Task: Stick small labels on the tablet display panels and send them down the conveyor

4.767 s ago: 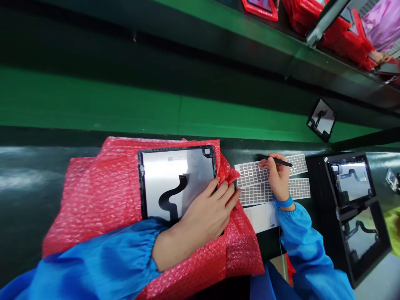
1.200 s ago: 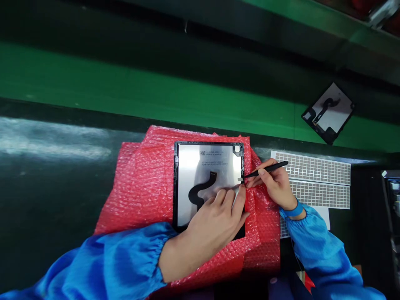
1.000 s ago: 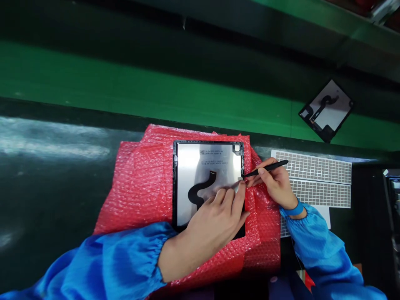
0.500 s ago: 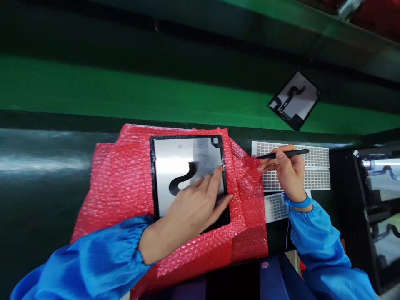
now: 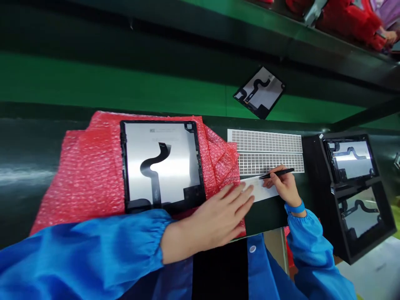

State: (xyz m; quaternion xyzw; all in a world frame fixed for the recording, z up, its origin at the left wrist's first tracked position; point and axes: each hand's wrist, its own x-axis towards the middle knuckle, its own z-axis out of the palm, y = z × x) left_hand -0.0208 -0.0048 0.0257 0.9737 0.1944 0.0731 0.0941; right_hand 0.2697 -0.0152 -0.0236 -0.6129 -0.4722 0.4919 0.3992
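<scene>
On red bubble wrap (image 5: 90,183) lies a tablet screen panel (image 5: 184,166), its silvery back up and a curved black flex cable (image 5: 154,166) across it. My left hand (image 5: 215,216) is flat with fingers apart over the wrap's right edge, by a white label sheet (image 5: 259,189). Pinched in my right hand (image 5: 283,185) is a pair of black tweezers (image 5: 283,171), tips pointing left just above that white sheet. Behind it are sheets of small grey stickers (image 5: 267,141), in rows.
Another screen panel (image 5: 261,91) lies askew on the green surface at the back. A black tray (image 5: 318,200) on the right holds screen panels. Part of another person's hand (image 5: 390,37) shows at the far upper right.
My left hand has left the panel and moved right toward the label sheets. My right hand, still with the tweezers, has come down over the nearest sheet. The view has shifted right.
</scene>
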